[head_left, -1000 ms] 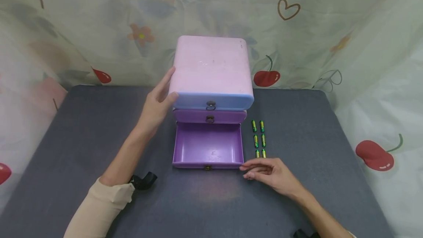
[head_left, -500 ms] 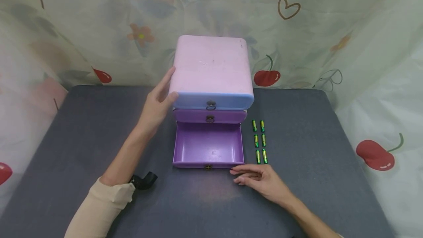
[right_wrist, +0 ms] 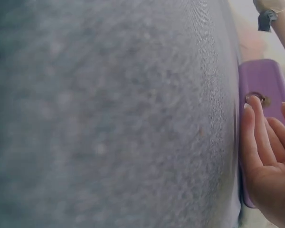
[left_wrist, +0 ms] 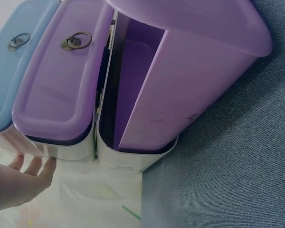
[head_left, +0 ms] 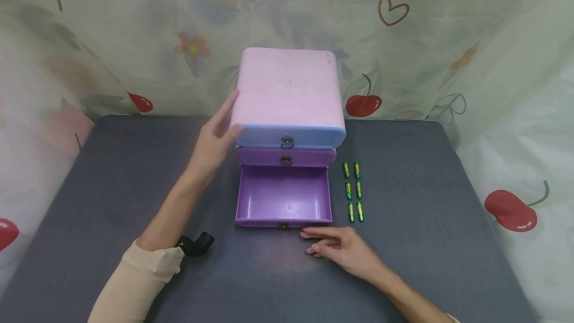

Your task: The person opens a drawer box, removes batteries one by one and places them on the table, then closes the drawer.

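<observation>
A small chest of drawers (head_left: 287, 88) with a pink top stands at the middle of the table. Its bottom purple drawer (head_left: 284, 198) is pulled out, and nothing lies in it; the middle purple drawer (left_wrist: 61, 71) and the blue top drawer (head_left: 290, 136) are pushed in. My left hand (head_left: 213, 138) rests against the chest's left side, thumb at the front corner and fingers extended along the side. In front of the pulled-out drawer, my right hand (head_left: 341, 248) holds nothing. Its fingers (right_wrist: 259, 137) are loosely extended near the drawer's ring pull (right_wrist: 255, 98).
Several green and yellow batteries (head_left: 354, 191) lie in two columns to the right of the open drawer. A dark grey cloth (head_left: 426, 188) covers the table. Patterned curtains (head_left: 287, 9) hang behind and at both sides. A black strap (head_left: 197, 244) is on the left wrist.
My right hand has moved left and slightly toward me, from beside the front batteries to before the open drawer's front. My left hand and the chest have stayed in place.
</observation>
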The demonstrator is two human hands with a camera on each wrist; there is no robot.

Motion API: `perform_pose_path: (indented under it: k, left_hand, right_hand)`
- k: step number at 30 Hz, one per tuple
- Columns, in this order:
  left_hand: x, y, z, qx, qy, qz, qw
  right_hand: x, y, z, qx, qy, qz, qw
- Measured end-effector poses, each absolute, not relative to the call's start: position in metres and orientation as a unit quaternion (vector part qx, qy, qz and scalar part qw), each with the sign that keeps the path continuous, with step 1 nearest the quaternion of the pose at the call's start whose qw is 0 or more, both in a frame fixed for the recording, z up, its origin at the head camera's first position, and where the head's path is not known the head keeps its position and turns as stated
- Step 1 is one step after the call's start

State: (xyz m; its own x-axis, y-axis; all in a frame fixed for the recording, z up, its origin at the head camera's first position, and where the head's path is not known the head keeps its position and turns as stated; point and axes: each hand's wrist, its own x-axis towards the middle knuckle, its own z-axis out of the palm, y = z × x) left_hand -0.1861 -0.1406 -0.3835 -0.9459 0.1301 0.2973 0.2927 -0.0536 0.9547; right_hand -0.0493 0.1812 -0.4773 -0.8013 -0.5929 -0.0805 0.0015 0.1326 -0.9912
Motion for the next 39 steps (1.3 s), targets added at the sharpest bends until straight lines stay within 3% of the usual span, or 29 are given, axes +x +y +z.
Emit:
perform_pose_path:
  k: [39]
  left_hand:
    - [-0.187, -0.141, -0.384, -0.172, -0.679, -0.711, 0.059]
  right_hand:
    - [-0.053, 0.142, -0.483, -0.159, 0.664, -0.671, 0.287]
